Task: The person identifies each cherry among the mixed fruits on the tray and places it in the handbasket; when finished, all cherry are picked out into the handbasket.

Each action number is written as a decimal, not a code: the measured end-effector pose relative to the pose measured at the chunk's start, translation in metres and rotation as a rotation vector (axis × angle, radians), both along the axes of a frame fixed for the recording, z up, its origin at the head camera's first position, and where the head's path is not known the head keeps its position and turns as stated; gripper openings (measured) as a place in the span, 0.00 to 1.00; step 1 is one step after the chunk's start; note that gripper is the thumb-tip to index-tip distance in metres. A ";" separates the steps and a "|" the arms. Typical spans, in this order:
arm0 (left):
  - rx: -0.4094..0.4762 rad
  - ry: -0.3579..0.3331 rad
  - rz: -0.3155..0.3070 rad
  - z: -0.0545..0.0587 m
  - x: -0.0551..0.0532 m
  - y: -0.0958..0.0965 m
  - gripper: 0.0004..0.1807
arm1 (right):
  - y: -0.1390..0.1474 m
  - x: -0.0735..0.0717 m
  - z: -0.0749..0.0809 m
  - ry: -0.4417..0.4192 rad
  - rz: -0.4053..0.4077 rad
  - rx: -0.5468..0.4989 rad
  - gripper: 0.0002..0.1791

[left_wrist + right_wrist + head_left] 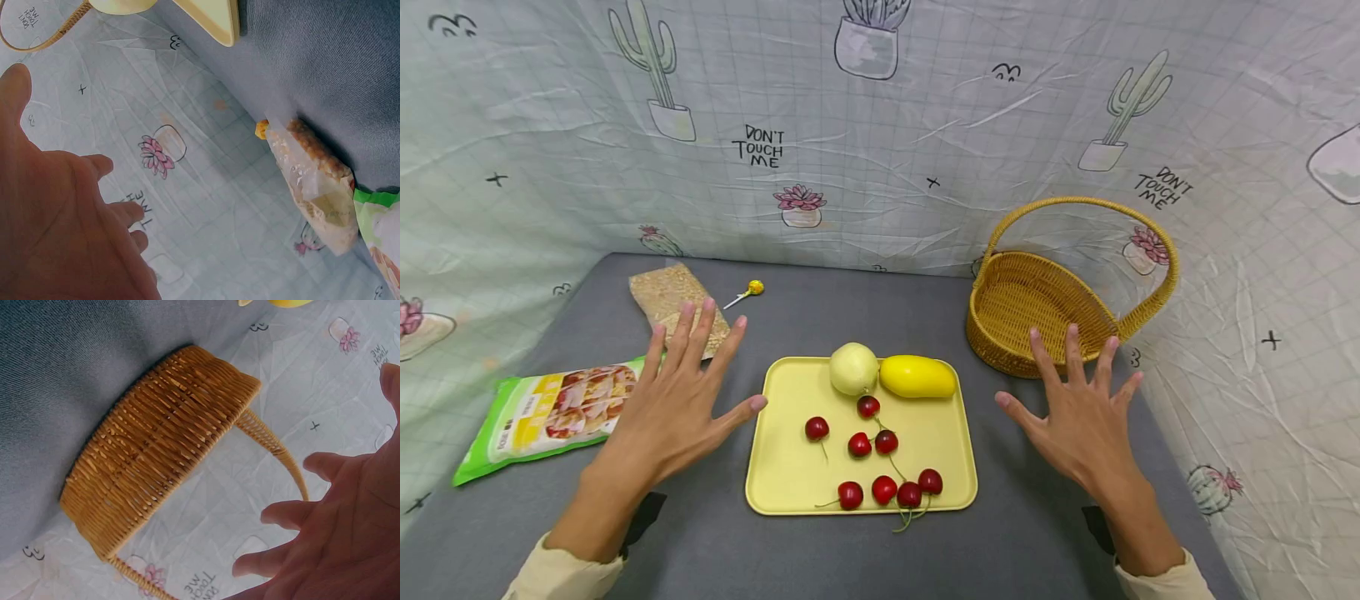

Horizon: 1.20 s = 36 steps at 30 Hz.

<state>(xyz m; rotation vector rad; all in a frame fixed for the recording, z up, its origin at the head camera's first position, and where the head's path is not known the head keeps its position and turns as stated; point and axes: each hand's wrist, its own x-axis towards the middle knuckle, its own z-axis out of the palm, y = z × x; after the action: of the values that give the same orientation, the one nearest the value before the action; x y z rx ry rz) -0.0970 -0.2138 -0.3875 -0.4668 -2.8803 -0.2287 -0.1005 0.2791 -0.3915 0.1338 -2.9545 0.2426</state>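
Observation:
My left hand [673, 408] is held with its fingers spread and holds nothing, between a green-edged food bag [576, 408] and the yellow tray [786, 492]. With fingers also spread, my right hand [1086, 421] hovers in front of the wicker basket [1022, 287] and grips nothing. On the tray lie a pale round onion-like vegetable [853, 369], a smooth yellow oblong fruit [917, 377] and several dark red cherries [851, 495] with stems. A few cherry stems hang over the tray's front rim. In the right wrist view the basket's woven side [156, 444] shows near my fingers.
A clear bag of tan grains or nuts [673, 292] lies at the back left, partly behind my left fingers. Beside it is a yellow lollipop [755, 287]. Grey cloth covers the table [865, 308]; a printed cactus curtain [880, 158] hangs behind and at the sides.

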 end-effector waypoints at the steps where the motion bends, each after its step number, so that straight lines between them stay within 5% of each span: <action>1: -0.001 0.001 0.000 0.000 0.000 0.000 0.54 | 0.000 0.000 0.000 -0.001 0.000 0.000 0.55; 12: 0.049 -0.011 -0.037 -0.004 -0.002 0.002 0.53 | -0.002 0.002 -0.003 0.051 0.020 -0.037 0.55; 21: 0.408 -0.181 -0.155 -0.022 0.004 0.004 0.48 | -0.015 0.006 -0.013 0.131 0.266 -0.366 0.46; 26: 0.491 -0.264 -0.141 -0.037 0.010 0.004 0.46 | -0.024 0.011 -0.019 0.057 0.399 -0.420 0.38; 36: 0.578 -0.295 -0.082 -0.060 0.022 0.008 0.40 | -0.041 0.015 -0.031 -0.247 0.621 -0.504 0.29</action>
<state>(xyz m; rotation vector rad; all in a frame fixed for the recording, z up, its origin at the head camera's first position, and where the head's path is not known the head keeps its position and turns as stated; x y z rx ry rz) -0.0748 -0.2055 -0.4479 -0.4645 -2.8675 -1.1883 -0.0855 0.2376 -0.4229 1.0046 -2.8727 1.1350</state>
